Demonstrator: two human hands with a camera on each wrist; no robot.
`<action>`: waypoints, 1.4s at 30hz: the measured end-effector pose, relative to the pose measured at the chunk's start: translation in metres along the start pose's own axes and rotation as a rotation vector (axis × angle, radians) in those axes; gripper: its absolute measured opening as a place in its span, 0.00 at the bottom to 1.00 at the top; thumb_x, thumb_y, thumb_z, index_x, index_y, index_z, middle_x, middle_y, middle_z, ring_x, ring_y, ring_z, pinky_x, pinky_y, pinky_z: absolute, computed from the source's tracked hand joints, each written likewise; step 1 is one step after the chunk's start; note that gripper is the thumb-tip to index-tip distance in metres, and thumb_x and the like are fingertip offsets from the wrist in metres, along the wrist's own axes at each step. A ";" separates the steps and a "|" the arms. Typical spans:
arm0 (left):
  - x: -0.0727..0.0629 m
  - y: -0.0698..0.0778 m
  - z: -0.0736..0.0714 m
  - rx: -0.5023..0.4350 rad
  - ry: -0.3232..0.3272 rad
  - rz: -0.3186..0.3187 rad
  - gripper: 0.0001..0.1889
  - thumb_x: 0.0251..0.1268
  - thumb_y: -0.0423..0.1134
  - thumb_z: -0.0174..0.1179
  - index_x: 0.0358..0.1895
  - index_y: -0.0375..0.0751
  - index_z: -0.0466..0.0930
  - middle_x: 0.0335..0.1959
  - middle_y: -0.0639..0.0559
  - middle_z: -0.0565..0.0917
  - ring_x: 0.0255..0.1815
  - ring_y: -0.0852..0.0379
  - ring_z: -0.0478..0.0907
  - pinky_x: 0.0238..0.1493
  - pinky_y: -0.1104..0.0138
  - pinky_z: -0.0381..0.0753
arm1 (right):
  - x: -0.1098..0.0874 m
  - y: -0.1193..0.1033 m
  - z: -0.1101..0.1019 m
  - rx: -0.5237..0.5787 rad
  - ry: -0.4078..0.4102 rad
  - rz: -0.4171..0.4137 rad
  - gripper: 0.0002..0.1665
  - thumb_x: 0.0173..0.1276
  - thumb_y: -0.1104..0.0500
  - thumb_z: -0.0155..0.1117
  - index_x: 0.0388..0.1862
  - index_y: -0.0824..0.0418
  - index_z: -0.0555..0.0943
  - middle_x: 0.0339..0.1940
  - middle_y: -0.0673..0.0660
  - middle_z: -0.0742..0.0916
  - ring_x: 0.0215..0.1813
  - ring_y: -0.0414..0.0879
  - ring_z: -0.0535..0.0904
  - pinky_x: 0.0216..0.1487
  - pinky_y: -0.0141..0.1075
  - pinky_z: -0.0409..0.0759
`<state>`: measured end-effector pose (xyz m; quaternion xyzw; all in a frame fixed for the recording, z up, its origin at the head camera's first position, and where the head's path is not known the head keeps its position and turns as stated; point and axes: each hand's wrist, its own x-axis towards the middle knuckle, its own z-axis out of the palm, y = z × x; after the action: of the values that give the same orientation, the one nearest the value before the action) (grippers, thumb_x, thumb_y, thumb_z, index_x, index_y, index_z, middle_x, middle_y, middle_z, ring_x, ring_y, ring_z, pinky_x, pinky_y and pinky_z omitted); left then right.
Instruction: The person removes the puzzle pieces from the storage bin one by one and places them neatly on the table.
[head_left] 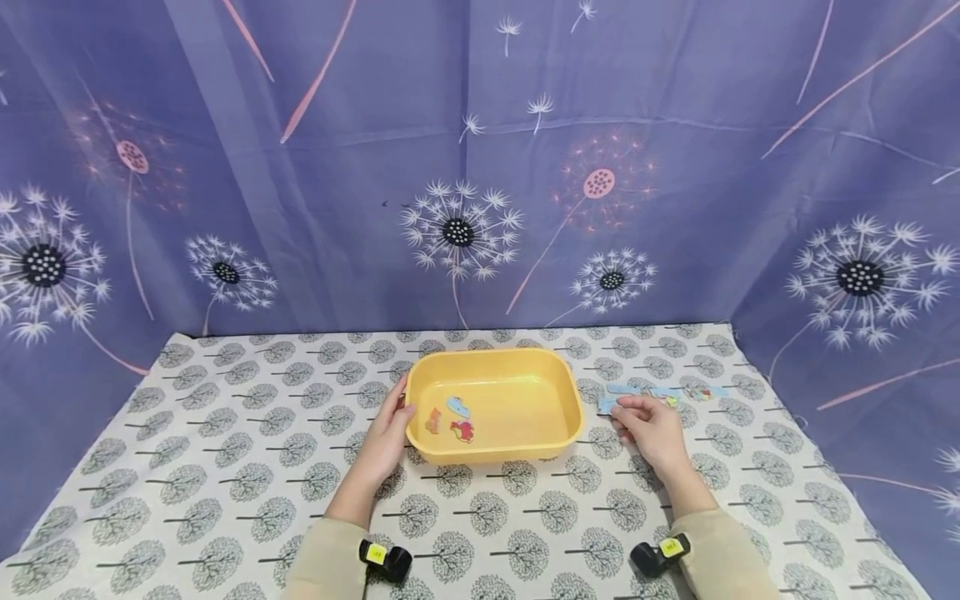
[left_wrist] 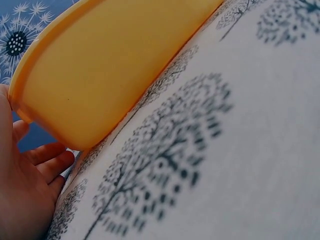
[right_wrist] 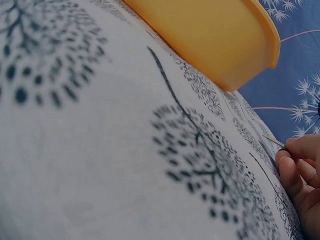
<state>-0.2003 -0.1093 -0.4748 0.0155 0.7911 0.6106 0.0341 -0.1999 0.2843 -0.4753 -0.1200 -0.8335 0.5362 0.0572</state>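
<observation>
A yellow plastic basin [head_left: 525, 450] sits on the tablecloth in the middle of the head view. My left hand [head_left: 387, 433] grips its left end, thumb at the rim and fingers against the outer wall. Inside, at the left, lie a light blue puzzle piece [head_left: 457, 407], an orange one [head_left: 433, 421] and a red one [head_left: 462, 431]. Right of the basin, my right hand [head_left: 652, 429] pinches a light blue puzzle piece [head_left: 607, 405] between thumb and fingertips. In the right wrist view only the thin edge of that piece [right_wrist: 274, 141] shows.
Behind the right hand, a row of mostly light blue puzzle pieces [head_left: 716, 392] lies on the cloth. The tablecloth [head_left: 247, 517] has a tree print. A purple-blue dandelion curtain [head_left: 337, 250] hangs at the back and sides of the table.
</observation>
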 end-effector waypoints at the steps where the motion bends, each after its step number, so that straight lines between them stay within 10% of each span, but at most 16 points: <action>1: 0.000 0.000 0.000 -0.002 0.001 -0.005 0.29 0.74 0.48 0.42 0.75 0.60 0.47 0.74 0.43 0.57 0.70 0.38 0.63 0.68 0.44 0.61 | 0.000 0.000 0.000 0.003 0.001 -0.002 0.19 0.64 0.60 0.64 0.51 0.69 0.78 0.28 0.52 0.87 0.25 0.35 0.81 0.26 0.29 0.83; 21: 0.000 0.000 -0.005 0.030 0.003 -0.001 0.29 0.74 0.49 0.41 0.75 0.61 0.46 0.73 0.42 0.59 0.66 0.37 0.68 0.67 0.36 0.55 | 0.002 -0.003 0.003 0.006 0.001 -0.007 0.21 0.65 0.62 0.62 0.56 0.67 0.77 0.41 0.64 0.85 0.29 0.34 0.81 0.30 0.29 0.85; 42: 0.000 0.001 0.000 0.007 -0.002 -0.007 0.29 0.74 0.48 0.42 0.75 0.61 0.47 0.74 0.43 0.58 0.68 0.39 0.65 0.69 0.43 0.60 | -0.003 0.000 0.000 0.122 0.013 0.020 0.21 0.71 0.56 0.56 0.56 0.69 0.75 0.30 0.54 0.85 0.26 0.36 0.81 0.31 0.31 0.85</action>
<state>-0.2004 -0.1088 -0.4740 0.0133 0.7933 0.6075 0.0368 -0.1969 0.2838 -0.4753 -0.1281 -0.7977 0.5858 0.0644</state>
